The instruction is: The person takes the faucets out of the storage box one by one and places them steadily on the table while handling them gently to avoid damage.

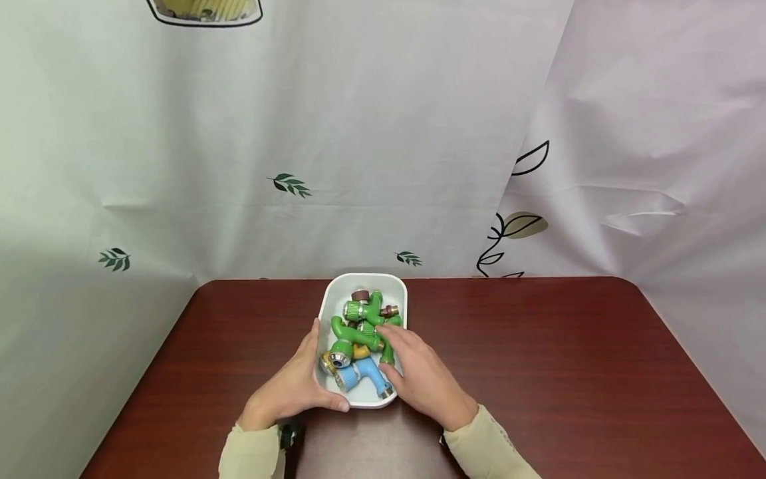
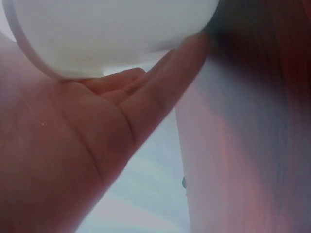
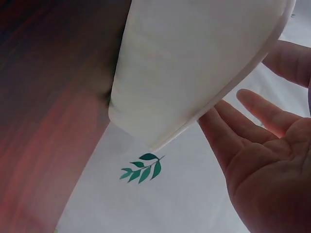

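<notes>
A white plastic bin stands on the table, holding several small taps with ribbed knobs and metallic ends. Among them are a green tap near the middle, another green tap behind it, and a blue tap toward the front. Bits of yellow and brown pieces show between them. My left hand lies against the bin's left wall, fingers straight, thumb spread along its front corner. Over the right rim reaches my right hand, its fingertips near the green pieces; whether they touch any, I cannot tell.
The dark red wooden table extends to both sides of the bin. Behind it hangs a pale curtain printed with leaves, which also runs along the left and right sides.
</notes>
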